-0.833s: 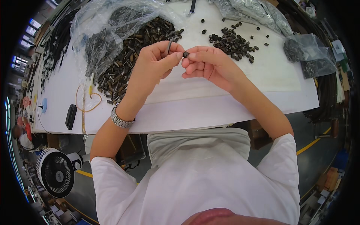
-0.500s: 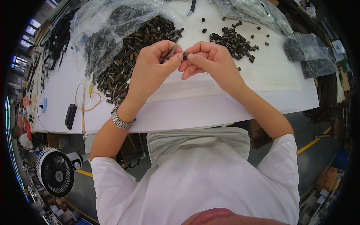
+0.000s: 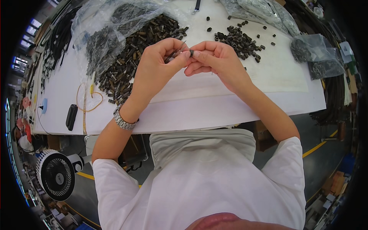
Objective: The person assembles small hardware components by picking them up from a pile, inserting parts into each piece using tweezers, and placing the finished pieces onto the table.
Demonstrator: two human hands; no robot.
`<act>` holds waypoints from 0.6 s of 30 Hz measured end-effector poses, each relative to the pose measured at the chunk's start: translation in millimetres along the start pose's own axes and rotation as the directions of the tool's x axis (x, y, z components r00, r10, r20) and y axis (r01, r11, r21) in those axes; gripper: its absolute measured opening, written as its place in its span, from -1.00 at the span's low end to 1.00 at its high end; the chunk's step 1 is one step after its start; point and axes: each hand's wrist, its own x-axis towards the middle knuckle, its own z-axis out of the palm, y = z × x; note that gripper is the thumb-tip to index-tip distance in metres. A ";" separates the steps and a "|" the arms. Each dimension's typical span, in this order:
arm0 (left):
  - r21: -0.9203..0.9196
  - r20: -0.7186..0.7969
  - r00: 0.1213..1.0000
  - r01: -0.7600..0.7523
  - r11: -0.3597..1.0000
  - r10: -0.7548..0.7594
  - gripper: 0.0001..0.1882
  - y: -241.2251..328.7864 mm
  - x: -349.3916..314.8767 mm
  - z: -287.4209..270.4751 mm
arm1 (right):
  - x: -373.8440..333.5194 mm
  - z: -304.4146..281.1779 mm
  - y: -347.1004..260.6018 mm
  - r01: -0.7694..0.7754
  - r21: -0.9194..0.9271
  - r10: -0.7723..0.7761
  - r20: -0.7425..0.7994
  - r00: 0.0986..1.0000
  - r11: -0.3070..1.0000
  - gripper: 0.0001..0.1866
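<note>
Over the table, both my hands meet fingertip to fingertip around a small dark loop [image 3: 191, 53]. My left hand [image 3: 158, 65] is closed, with a thin pointed metal tool [image 3: 179, 50] lying across its fingers; its exact kind is hard to make out. The thumb of that hand presses at the loop's left side. My right hand [image 3: 224, 61] pinches the loop between thumb and forefinger, the other fingers curled below. Beyond my right hand lies a pile of similar small dark loops [image 3: 239, 43]. A larger heap of small dark brown pieces [image 3: 132, 59] lies beside my left hand.
Clear plastic bags [image 3: 103, 28] partly cover the heap at the left. More bags [image 3: 316, 55] lie at the right. A black oblong object [image 3: 71, 117] and a yellow cord [image 3: 92, 109] rest near the table's front left edge. A fan [image 3: 57, 174] stands below, left of me.
Both hands have moved slightly up and to the right with the loop still between them. The left fingers and the metal tool have come closer to the loop.
</note>
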 end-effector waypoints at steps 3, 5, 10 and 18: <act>0.016 -0.022 1.000 -0.016 1.000 0.017 -0.90 1.7 -0.1 2.7 | -2.4 -0.1 -3.1 -0.074 0.020 0.073 0.042 0.996 0.997 -0.74; 0.040 -0.039 0.999 -0.033 0.999 0.034 -0.90 4.3 -2.5 4.4 | -2.3 3.5 -5.8 -0.020 -0.034 0.021 0.029 0.999 0.999 -0.75; 0.048 -0.039 0.999 -0.018 0.999 0.020 -0.89 2.8 -2.5 1.4 | -3.7 6.7 -2.0 0.073 -0.123 -0.071 0.024 0.997 0.990 -0.75; -0.068 0.027 1.000 -0.003 0.998 0.005 -0.85 -1.4 -2.8 2.8 | -3.4 11.7 -3.0 0.073 -0.166 -0.080 -0.037 0.996 0.983 -0.73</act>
